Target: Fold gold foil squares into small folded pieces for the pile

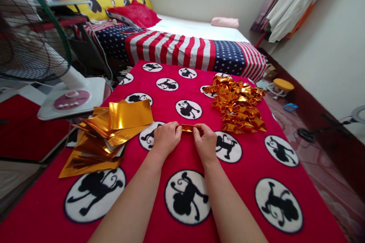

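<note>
A narrow folded strip of gold foil paper (187, 128) spans the gap between my two hands, low over the red cloth. My left hand (167, 136) pinches its left end, and my right hand (205, 140) pinches the right end. The fingers hide both ends of the strip. To the left lies a loose, fanned stack of flat gold foil paper sheets (131, 114). On the right is a heap of folded gold foil paper pieces (239, 100), shaped like small ingots.
The red cloth (182, 155) with monkey prints covers the table. At left stands a fan (71, 79). Behind the table is a bed (176, 49) with a striped, starred cover and a red pillow (137, 13). A yellow stool (282, 83) sits on the floor at right.
</note>
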`<state>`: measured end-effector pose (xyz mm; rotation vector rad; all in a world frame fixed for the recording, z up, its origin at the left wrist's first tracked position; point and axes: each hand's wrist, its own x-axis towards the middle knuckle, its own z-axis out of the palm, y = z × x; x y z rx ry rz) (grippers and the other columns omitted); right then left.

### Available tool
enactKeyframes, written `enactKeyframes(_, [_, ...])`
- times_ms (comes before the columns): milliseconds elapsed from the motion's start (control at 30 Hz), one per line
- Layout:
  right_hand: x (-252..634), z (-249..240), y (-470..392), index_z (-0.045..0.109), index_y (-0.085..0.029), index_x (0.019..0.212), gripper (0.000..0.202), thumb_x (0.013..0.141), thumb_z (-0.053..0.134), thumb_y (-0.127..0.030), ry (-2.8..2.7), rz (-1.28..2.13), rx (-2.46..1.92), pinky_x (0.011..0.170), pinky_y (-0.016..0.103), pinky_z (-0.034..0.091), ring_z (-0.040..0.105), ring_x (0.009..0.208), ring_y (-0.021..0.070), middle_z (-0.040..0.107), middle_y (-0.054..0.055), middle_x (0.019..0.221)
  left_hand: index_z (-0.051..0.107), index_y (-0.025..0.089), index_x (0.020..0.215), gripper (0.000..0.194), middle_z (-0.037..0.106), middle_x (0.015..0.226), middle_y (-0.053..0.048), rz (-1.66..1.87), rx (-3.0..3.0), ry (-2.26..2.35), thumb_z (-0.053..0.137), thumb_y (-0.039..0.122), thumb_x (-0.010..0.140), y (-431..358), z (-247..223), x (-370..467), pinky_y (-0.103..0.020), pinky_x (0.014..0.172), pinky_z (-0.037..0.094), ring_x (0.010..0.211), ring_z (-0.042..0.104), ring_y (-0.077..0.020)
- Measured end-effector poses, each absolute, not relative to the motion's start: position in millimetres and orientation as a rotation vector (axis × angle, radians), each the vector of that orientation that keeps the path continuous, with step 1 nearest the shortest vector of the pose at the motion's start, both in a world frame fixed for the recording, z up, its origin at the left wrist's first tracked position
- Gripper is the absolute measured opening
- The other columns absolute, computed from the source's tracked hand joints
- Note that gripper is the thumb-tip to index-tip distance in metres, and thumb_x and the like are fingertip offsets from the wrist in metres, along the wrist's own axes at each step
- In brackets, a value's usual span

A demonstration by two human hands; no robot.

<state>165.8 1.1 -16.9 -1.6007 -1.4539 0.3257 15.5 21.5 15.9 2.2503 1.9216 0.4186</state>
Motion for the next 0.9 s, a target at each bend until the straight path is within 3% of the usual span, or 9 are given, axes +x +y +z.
enactKeyframes(367, [163.7,-11.7,-2.5,0.068,-0.017,0.088,0.02,0.087,0.048,-0.021,-1.518,0.258,-1.627,0.074,0.028,0.047,0.064,0.076,0.0187,0.071,0.007,0.084,0.066,0.022,0.087,0.041,0.072,0.088,-0.006,0.407,2.353,1.822,0.032,0.042,0.097,22.7,14.1,14.0,-0.028,0.065,0.039,0.08,0.067,-0.0209])
enactKeyframes(900, [154.2,-0.5,-10.5,0.063,-0.019,0.081,0.023,0.093,0.045,-0.026,-1.546,0.123,-1.803,0.064,0.026,0.033,0.06,0.07,0.0161,0.068,0.004,0.076,0.068,0.02,0.085,0.045,0.073,0.086,-0.006,0.379,2.407,1.843,0.029,0.039,0.098,24.0,8.9,17.7,-0.029,0.06,0.038,0.077,0.068,-0.0224])
